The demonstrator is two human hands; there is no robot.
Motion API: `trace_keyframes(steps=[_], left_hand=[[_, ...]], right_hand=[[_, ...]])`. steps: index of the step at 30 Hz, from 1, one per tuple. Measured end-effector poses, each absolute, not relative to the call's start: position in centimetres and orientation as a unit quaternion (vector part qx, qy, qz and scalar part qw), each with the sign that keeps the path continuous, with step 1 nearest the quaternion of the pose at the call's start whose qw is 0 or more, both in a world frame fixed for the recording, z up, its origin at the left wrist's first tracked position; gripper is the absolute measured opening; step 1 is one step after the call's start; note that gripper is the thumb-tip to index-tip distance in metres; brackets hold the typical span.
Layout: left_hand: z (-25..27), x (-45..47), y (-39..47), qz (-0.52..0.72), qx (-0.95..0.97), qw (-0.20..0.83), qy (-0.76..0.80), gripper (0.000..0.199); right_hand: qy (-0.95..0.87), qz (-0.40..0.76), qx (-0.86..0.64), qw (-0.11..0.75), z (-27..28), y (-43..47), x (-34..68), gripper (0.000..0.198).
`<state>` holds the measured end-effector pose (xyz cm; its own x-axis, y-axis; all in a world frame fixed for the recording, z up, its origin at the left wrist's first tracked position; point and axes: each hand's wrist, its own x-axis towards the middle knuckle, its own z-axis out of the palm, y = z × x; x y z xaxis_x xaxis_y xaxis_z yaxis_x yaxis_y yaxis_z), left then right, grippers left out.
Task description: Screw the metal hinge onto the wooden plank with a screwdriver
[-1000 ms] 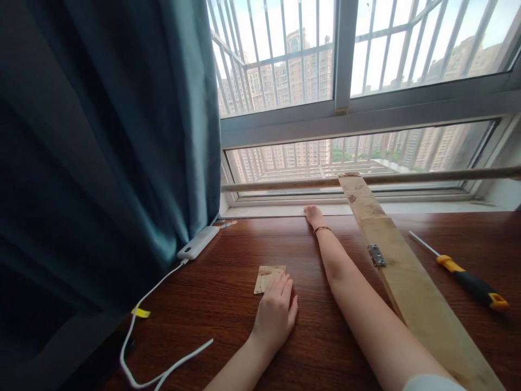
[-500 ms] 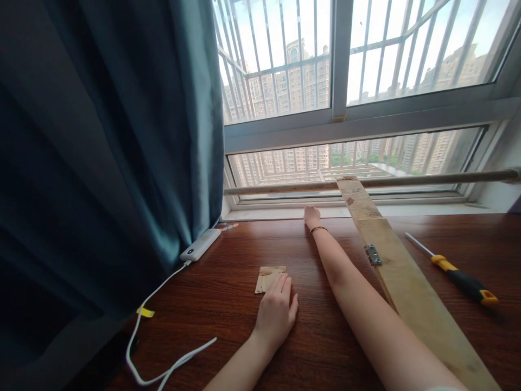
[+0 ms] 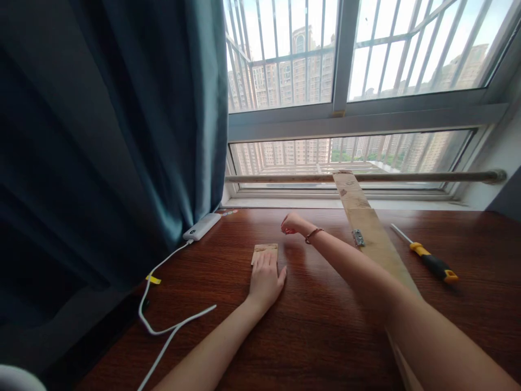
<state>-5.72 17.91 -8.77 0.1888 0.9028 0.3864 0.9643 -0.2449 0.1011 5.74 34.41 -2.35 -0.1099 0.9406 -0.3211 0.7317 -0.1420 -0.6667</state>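
My left hand point(image 3: 266, 279) lies flat with its fingers stretched over a small, thin piece of wood point(image 3: 262, 248) on the table, covering its near part. Beyond it and a little to the right, my right hand point(image 3: 290, 224) hovers above the tabletop with its fingers curled downward. Whatever those fingers may hold is hidden. A long wooden board point(image 3: 376, 247) runs under my right forearm, its far end against the rail. A small metal hinge point(image 3: 358, 238) sits at the board's left edge.
Right of the board rests a yellow and black screwdriver point(image 3: 433, 263). A white power bank point(image 3: 202, 227) with a white cable point(image 3: 160, 328) lies beside the dark curtain point(image 3: 163, 108) on the left. A metal rail point(image 3: 427, 177) crosses before the window.
My right hand has come away from the window-side table edge, leftward and nearer the small piece of wood. My left hand now covers more of that piece. The camera view has shifted slightly.
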Motion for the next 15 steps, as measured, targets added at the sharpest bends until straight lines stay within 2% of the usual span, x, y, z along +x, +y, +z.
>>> trace_keyframes(steps=[2, 7, 15], left_hand=[[-8.9, -5.8, 18.0, -0.181, -0.76, 0.081, -0.619, 0.047], [-8.9, -5.8, 18.0, -0.182, -0.758, 0.076, -0.622, 0.049], [-8.9, -6.0, 17.9, -0.204, -0.769, 0.033, -0.605, 0.051]], right_hand=[[-0.648, 0.386, -0.642, 0.137, -3.4, 32.5, 4.9, 0.01], [-0.646, 0.379, -0.647, 0.147, -5.6, 30.2, 4.0, 0.012], [-0.651, 0.396, -0.63, 0.148, -5.8, 29.6, 4.2, 0.008]])
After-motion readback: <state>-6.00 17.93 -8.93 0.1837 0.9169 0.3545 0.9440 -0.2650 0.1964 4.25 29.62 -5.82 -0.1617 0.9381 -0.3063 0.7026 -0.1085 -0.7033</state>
